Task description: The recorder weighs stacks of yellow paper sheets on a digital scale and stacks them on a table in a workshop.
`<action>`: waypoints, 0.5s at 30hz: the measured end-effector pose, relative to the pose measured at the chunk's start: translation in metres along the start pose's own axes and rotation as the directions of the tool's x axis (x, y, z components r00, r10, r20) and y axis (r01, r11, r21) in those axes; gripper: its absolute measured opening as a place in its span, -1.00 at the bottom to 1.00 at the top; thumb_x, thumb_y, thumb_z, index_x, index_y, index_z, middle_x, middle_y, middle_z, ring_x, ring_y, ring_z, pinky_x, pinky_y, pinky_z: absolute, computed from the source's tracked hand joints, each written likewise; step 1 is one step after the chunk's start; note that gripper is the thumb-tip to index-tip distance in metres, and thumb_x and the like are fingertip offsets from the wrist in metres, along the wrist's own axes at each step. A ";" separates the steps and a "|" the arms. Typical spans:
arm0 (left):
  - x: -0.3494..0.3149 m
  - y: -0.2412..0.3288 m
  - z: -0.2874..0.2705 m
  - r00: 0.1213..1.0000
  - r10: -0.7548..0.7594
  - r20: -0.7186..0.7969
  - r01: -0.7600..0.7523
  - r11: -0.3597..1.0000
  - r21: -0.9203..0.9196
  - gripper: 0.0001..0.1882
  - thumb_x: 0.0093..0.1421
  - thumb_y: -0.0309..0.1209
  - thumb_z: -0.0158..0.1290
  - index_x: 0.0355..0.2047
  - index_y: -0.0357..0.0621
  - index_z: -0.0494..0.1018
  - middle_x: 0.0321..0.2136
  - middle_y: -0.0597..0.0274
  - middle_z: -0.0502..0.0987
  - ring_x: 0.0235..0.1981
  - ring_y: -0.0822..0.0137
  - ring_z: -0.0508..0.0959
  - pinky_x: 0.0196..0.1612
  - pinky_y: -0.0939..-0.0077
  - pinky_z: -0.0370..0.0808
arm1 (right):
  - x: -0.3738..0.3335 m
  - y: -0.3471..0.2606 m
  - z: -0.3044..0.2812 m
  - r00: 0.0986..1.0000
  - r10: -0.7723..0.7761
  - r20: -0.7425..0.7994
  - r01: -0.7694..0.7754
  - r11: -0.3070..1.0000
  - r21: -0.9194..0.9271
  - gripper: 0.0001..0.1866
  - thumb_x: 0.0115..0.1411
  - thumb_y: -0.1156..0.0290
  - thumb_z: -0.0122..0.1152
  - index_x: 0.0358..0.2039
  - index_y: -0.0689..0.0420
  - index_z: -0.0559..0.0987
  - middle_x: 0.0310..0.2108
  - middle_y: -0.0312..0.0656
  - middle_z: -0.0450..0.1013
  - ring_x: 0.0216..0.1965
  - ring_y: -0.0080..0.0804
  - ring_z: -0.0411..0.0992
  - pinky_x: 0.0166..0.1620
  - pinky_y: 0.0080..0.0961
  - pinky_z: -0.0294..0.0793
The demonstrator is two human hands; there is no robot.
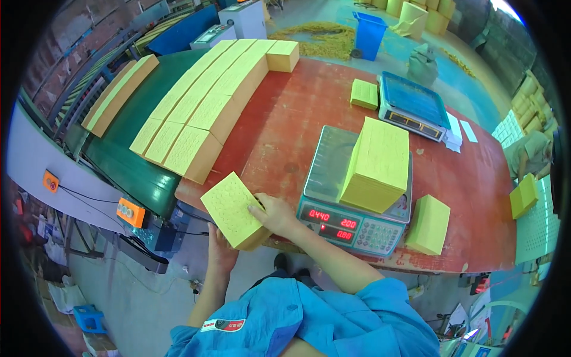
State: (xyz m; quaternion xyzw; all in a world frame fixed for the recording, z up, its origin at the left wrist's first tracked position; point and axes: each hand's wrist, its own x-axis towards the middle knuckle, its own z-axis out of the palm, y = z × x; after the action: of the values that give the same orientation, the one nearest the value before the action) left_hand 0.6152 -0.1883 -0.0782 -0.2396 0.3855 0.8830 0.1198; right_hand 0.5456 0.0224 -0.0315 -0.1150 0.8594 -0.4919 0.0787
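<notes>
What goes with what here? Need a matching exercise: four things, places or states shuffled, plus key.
Column 1
1. Held yellow stack
2. Blue wheeled bin
3. Scale with lit red digits
4. Scale with blue tray

Column 2
A. On the floor past the table
B. Beside white papers on the red table
C. Right hand on its side
D. Bearing a tall yellow stack

Pairs: 1-C, 2-A, 3-D, 4-B

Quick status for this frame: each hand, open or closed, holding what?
Left hand: at the lower side of the yellow stack; open or closed cannot be told.
Right hand: closed on the yellow stack's right edge.
</notes>
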 end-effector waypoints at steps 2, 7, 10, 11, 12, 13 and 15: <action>-0.003 0.002 0.010 0.973 0.079 0.215 -0.057 0.992 -0.108 -0.25 0.32 0.20 -0.24 0.29 -0.09 0.12 0.22 0.12 0.30 0.23 0.15 0.31 0.26 0.17 0.19 | -0.014 0.001 0.010 0.999 -0.011 -0.050 0.010 1.000 -0.017 -0.47 0.26 0.05 0.01 0.06 0.21 0.43 -0.11 0.11 0.49 -0.04 0.00 0.46 0.02 -0.19 0.41; -0.021 0.015 0.016 0.974 0.087 0.207 -0.089 0.996 0.002 -0.32 0.35 0.11 -0.22 0.27 -0.11 0.15 0.22 0.12 0.30 0.23 0.16 0.31 0.26 0.17 0.23 | -0.035 -0.005 0.022 0.987 0.008 -0.161 0.004 0.997 0.076 -0.50 0.26 0.06 0.00 0.02 0.22 0.41 -0.13 0.13 0.47 -0.09 0.07 0.45 -0.04 -0.11 0.42; -0.019 0.017 0.012 0.977 0.095 0.191 -0.127 0.978 0.166 -0.39 0.34 -0.03 -0.15 0.26 -0.14 0.15 0.20 0.10 0.31 0.20 0.14 0.34 0.24 0.16 0.27 | -0.039 -0.006 0.028 0.984 0.019 -0.178 -0.007 0.998 0.069 -0.48 0.26 0.10 0.05 0.07 0.25 0.41 -0.08 0.10 0.48 -0.05 -0.04 0.47 0.01 -0.26 0.43; -0.017 0.018 0.010 0.976 0.118 0.181 -0.163 0.952 0.257 -0.42 0.33 -0.12 -0.10 0.25 -0.15 0.15 0.18 0.10 0.33 0.19 0.14 0.36 0.22 0.17 0.29 | -0.040 -0.006 0.027 0.980 0.031 -0.198 -0.017 0.997 0.071 -0.48 0.26 0.10 0.05 0.07 0.25 0.41 -0.08 0.10 0.48 -0.05 -0.04 0.47 0.01 -0.26 0.43; -0.015 0.020 0.008 0.975 0.098 0.201 -0.152 0.951 0.270 -0.42 0.33 -0.12 -0.10 0.25 -0.15 0.15 0.18 0.10 0.33 0.19 0.14 0.36 0.22 0.17 0.29 | -0.041 -0.007 0.025 0.986 0.038 -0.161 -0.019 0.993 0.120 -0.47 0.25 0.11 0.08 0.08 0.25 0.41 -0.07 0.08 0.48 -0.05 -0.10 0.48 0.00 -0.30 0.44; -0.012 0.022 0.003 0.974 0.106 0.201 -0.157 0.955 0.253 -0.42 0.30 -0.18 -0.06 0.25 -0.15 0.15 0.16 0.10 0.35 0.17 0.15 0.37 0.21 0.18 0.31 | -0.042 -0.007 0.023 0.991 0.043 -0.123 -0.022 0.985 0.170 -0.47 0.25 0.12 0.11 0.08 0.26 0.42 -0.06 0.05 0.48 -0.04 -0.16 0.49 0.00 -0.33 0.45; -0.006 0.029 -0.005 0.970 0.047 0.240 -0.094 0.978 0.188 -0.31 0.21 -0.25 0.02 0.30 -0.13 0.05 0.17 0.07 0.31 0.16 0.14 0.37 0.20 0.26 0.34 | -0.045 -0.011 0.012 0.988 0.122 -0.092 -0.086 0.944 0.320 -0.48 0.25 0.14 0.12 0.09 0.26 0.41 -0.05 0.03 0.48 -0.04 -0.21 0.49 0.01 -0.37 0.45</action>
State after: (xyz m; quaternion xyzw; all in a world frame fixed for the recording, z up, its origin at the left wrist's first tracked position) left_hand 0.6106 -0.2115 -0.0596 -0.1065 0.4629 0.8661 0.1559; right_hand 0.5936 0.0193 -0.0272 -0.0280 0.7779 -0.6234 0.0742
